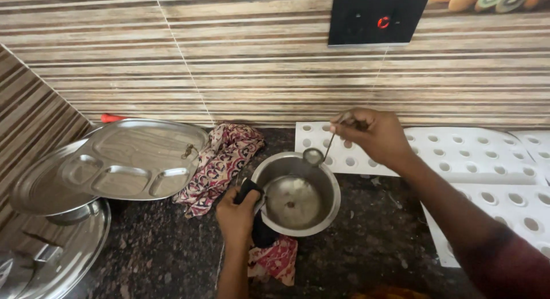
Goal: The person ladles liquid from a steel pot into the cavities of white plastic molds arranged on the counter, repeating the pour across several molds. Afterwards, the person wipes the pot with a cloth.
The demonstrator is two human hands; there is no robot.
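At a dark granite counter [366, 242], left hand [238, 216] clamps the black handle [252, 210] of a small steel saucepan [298, 193] w/ residue at its base; right hand [375, 136] pinches a long-stemmed steel spoon [315, 156], bowl at the pan's far rim; step appears to be scraping or stirring; next move likely needs the spoon lowered to the pan floor, left grip steady; patterned cloth [220, 161] beside.
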